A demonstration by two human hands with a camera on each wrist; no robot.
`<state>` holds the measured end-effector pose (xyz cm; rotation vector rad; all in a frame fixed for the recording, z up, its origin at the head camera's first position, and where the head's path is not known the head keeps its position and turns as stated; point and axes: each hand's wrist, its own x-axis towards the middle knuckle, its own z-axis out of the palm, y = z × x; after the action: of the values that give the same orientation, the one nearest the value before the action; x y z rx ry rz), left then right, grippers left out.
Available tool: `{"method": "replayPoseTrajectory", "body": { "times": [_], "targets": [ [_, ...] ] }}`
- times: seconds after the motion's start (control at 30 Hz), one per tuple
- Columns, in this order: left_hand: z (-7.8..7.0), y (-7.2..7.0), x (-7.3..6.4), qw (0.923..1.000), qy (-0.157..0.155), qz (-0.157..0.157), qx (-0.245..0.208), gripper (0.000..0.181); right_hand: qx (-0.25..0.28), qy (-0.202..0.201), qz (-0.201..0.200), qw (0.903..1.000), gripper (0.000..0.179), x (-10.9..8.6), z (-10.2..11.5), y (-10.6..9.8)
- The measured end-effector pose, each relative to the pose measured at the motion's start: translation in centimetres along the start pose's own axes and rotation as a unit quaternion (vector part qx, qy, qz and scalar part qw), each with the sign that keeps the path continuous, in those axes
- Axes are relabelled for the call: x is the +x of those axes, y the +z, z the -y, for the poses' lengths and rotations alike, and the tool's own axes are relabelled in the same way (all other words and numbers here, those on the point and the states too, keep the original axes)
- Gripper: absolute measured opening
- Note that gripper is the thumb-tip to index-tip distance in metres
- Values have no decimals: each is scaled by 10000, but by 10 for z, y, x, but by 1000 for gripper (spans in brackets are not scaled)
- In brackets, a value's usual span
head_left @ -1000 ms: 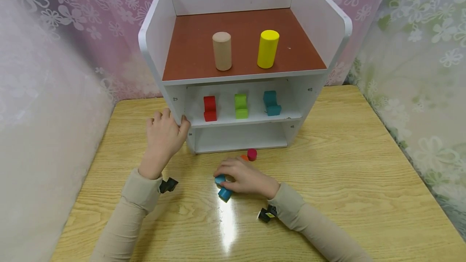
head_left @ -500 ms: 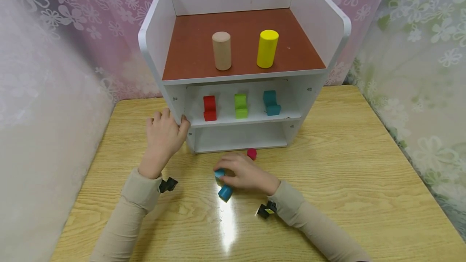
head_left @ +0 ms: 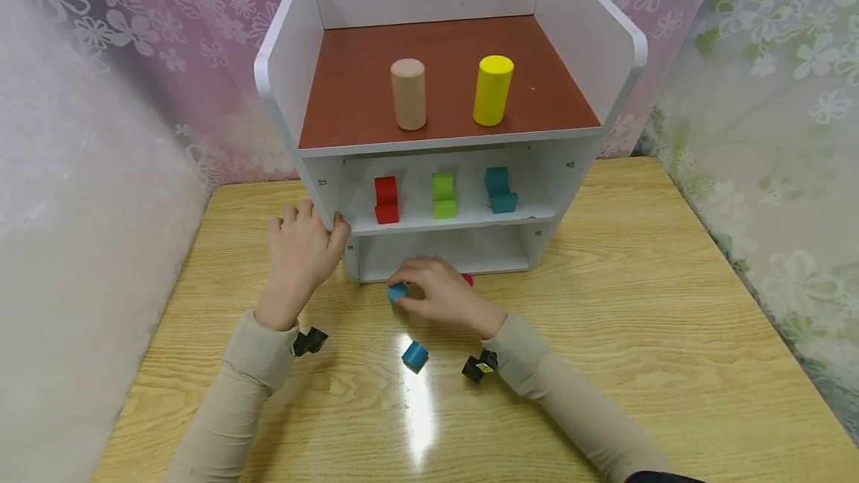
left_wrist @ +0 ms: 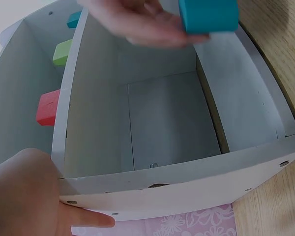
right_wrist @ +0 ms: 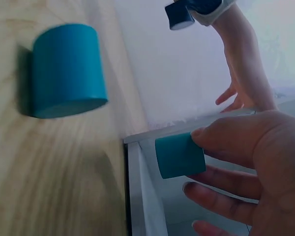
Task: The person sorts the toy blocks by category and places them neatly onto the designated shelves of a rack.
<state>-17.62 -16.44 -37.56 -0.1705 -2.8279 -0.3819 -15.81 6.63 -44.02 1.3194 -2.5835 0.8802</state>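
Note:
My left hand [head_left: 302, 252] holds the front edge of the white shelf unit's [head_left: 345, 263] left side panel, thumb on one side and fingers on the other. With thumb and fingers, my right hand [head_left: 439, 289] pinches a short blue cylinder block [head_left: 397, 293] just in front of the bottom compartment. The right wrist view shows that held block [right_wrist: 179, 155] lifted off the table. A second blue cylinder block [head_left: 415, 356] lies on its side on the table, nearer to me. Behind the right hand a crimson block [head_left: 467, 279] is mostly hidden.
On the brown top stand a plain wooden cylinder [head_left: 409, 94] and a yellow cylinder [head_left: 493, 90]. Red [head_left: 386, 200], green [head_left: 444, 196] and teal [head_left: 500, 190] curved blocks sit on the middle shelf. The wooden table [head_left: 637, 304] is bordered by curtains [head_left: 87, 192].
My right hand has lifted one blue cylinder block and carried it forward, toward the bottom compartment. The other blue block stays put. An orange block beside the crimson one is now covered. My left hand has not moved.

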Motion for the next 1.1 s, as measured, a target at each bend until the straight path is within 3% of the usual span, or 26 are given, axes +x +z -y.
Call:
{"method": "replayPoseTrajectory", "body": {
  "times": [0.33, 0.6, 0.83, 1.1],
  "targets": [
    [-1, 0, 0, 10000, 39, 13, -21, 56, 62, 682, -209, 9974, 20, 23, -10, 1],
    [-1, 0, 0, 10000, 29, 12, -60, 56, -58, 1453, -226, 9891, 26, 35, -13, 6],
    [0, 1, 0, 10000, 32, 22, -55, 57, -394, 1732, -314, 9836, 25, 42, -17, 15],
    [1, 0, 0, 10000, 68, -17, -50, 58, -433, 1904, -298, 9803, 24, 45, -20, 19]
  ]
}}
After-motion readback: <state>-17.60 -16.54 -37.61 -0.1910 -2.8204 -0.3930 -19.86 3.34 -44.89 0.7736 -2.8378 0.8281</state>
